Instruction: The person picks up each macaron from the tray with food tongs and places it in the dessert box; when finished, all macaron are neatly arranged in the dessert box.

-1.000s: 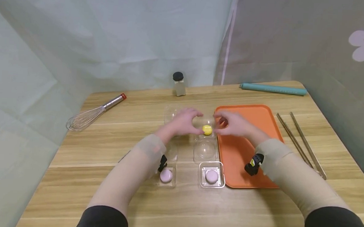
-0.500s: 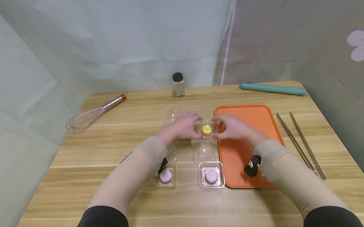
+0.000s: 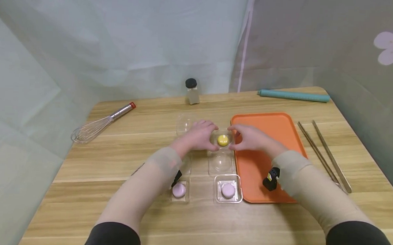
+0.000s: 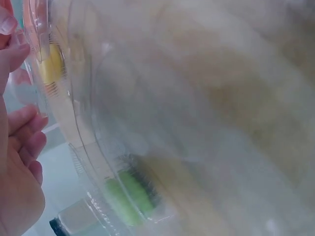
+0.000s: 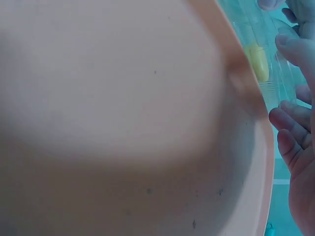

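A yellow macaron [image 3: 223, 140] sits in a small clear plastic tray beside the orange tray's left edge. My left hand [image 3: 200, 134] and right hand [image 3: 248, 138] grip a clear domed lid [image 5: 283, 73] from opposite sides, right over that macaron. Thumbs are on the near side, fingertips at the far corners. A green macaron [image 4: 129, 196] in its own clear tray shows in the left wrist view; my left hand hides it in the head view. Nearer me, two lilac macarons [image 3: 228, 190] lie in clear trays, one partly beside the left wrist camera.
An open clear lid [image 3: 221, 162] lies just below the hands, another [image 3: 185, 124] behind the left hand. The orange tray [image 3: 269, 120] is under the right forearm. Around lie a whisk [image 3: 101, 124], a black-capped jar [image 3: 192, 93], a teal roll [image 3: 294, 95] and two metal bars [image 3: 331, 155].
Both hands have come down slightly with the clear lid, settling around the yellow macaron's tray. Over the last half second they have stayed almost still.
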